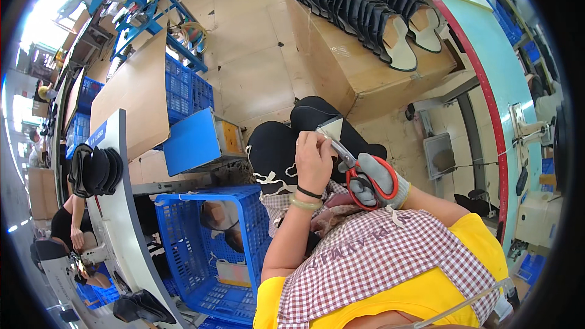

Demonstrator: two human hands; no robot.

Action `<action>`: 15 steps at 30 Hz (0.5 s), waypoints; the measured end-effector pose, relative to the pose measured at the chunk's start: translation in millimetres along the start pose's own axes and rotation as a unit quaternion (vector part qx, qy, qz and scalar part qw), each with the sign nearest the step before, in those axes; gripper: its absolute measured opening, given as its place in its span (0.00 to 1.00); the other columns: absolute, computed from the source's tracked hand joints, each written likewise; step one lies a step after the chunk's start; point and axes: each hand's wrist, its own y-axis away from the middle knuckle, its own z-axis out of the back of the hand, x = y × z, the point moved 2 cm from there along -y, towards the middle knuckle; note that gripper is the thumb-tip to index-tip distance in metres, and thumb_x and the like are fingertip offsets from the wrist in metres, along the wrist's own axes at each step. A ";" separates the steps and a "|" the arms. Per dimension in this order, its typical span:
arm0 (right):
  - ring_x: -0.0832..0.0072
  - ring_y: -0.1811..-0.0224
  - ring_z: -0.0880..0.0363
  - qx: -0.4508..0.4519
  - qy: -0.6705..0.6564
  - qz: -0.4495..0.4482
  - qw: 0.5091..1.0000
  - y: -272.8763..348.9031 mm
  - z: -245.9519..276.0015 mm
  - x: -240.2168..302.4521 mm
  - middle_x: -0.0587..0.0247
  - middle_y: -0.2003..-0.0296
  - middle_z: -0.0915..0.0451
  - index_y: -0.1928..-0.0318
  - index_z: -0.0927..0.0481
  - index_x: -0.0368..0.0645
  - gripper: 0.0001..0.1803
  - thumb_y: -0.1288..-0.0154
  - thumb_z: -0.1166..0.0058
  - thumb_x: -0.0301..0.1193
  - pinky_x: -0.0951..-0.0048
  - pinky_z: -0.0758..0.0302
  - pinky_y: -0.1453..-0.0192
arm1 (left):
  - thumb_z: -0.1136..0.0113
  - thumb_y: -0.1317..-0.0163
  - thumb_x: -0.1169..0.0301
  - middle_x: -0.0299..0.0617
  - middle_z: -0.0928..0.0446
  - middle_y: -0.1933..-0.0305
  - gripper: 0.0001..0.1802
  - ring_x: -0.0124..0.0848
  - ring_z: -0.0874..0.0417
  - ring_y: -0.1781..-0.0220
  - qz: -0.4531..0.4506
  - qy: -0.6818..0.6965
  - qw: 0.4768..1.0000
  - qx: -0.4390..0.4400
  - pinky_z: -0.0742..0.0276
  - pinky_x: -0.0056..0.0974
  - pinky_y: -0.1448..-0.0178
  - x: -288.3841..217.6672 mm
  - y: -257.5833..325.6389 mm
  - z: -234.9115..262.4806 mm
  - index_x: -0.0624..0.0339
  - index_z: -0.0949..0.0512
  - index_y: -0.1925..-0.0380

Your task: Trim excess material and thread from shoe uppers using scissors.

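Observation:
My bare left hand [314, 159], with a black band and a pale bangle at the wrist, pinches a small piece of material [333, 128] with a pale, pointed face above my lap. The piece's exact kind is hard to make out. My right hand [379, 181], in a grey-white work glove, grips red-handled scissors [390, 169]. Their metal blades [343, 153] point up and left, close to the left fingertips and the pale piece. Pale scraps of thread or trimming [271, 178] lie on my dark trousers.
A blue plastic crate [210, 196] stands at my left, holding several items. Ahead, rows of black shoe uppers [347, 12] sit on a cardboard box [378, 79]. A pale green table [481, 42] with red edging runs along the right. Another person's arm [76, 225] works beside a sewing machine far left.

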 end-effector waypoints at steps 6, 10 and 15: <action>0.84 0.83 0.32 0.006 -0.005 -0.031 0.999 13.2 8.7 2.0 0.69 0.75 0.24 0.44 0.30 0.45 0.31 0.32 0.56 0.57 0.84 0.34 0.79 | 0.41 0.41 0.78 0.40 0.30 0.66 0.04 0.27 0.29 0.69 0.073 0.119 0.990 -0.013 0.32 0.31 0.67 1.9 9.3 -2.6 0.65 0.27 0.70; 0.85 0.82 0.31 0.030 -0.015 -0.031 0.999 7.3 14.6 0.1 0.70 0.74 0.24 0.43 0.29 0.44 0.31 0.33 0.55 0.57 0.84 0.34 0.79 | 0.39 0.42 0.78 0.38 0.28 0.63 0.04 0.24 0.28 0.68 0.077 0.145 0.986 -0.040 0.31 0.27 0.66 1.3 16.5 -6.1 0.64 0.25 0.71; 0.86 0.82 0.32 0.008 0.019 -0.013 1.000 1.8 10.8 6.1 0.71 0.75 0.26 0.44 0.29 0.45 0.29 0.32 0.53 0.55 0.85 0.36 0.81 | 0.39 0.42 0.78 0.39 0.27 0.60 0.03 0.22 0.28 0.68 0.058 0.120 0.989 -0.062 0.32 0.25 0.65 -6.4 23.8 -9.3 0.65 0.24 0.72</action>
